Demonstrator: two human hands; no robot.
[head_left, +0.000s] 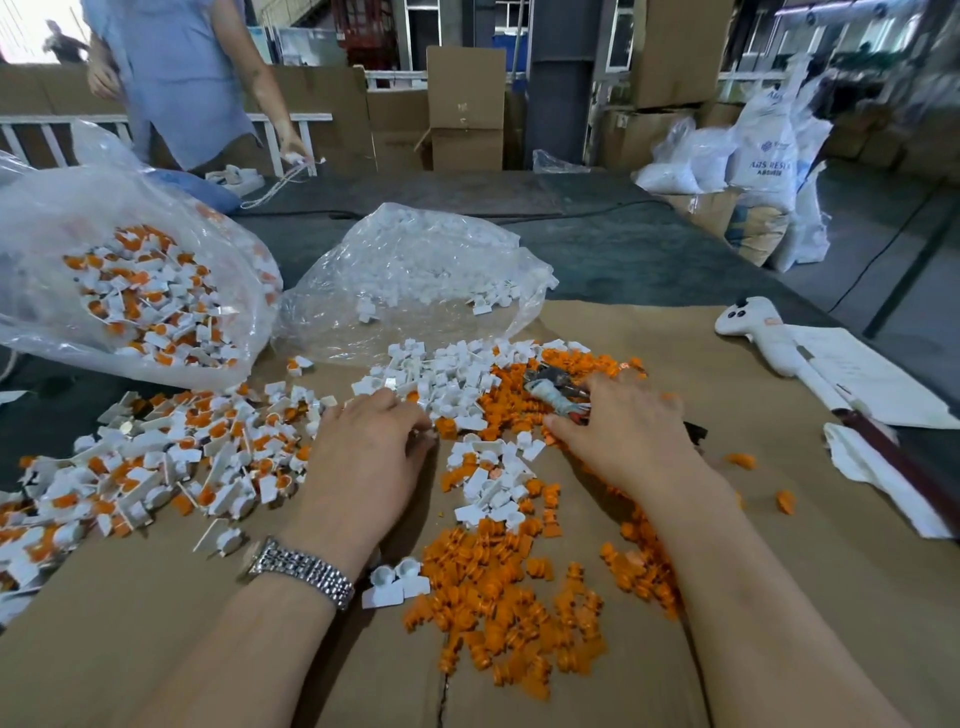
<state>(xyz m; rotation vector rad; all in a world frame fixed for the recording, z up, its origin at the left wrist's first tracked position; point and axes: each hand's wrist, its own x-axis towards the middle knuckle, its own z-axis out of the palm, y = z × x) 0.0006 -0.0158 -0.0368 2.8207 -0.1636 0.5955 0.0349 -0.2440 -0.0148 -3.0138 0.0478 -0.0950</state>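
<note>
Reference: clear bag (415, 270) of white parts, centre of the bench.

- Left hand (363, 447): just in front of the bag, palm down, fingers curled onto the loose white parts (447, 374) spilling from the bag mouth. Can't tell whether it has one pinched. Wristwatch (301, 569) on that wrist.
- Right hand (628, 431): in front of the bag and to its right, thumb and fingers curled round the handles of the pliers (550, 389). The pliers' head points back toward the bag and lies on the orange parts (509, 587).
- Orange parts run from the bag's right front corner toward the person and touch the white parts.
- Left of the bag: second bag (140, 291) of white-and-orange pieces, with a loose pile (156, 462) of the same in front of it.
- Far right of the bag: white handheld device (753, 327).
</note>
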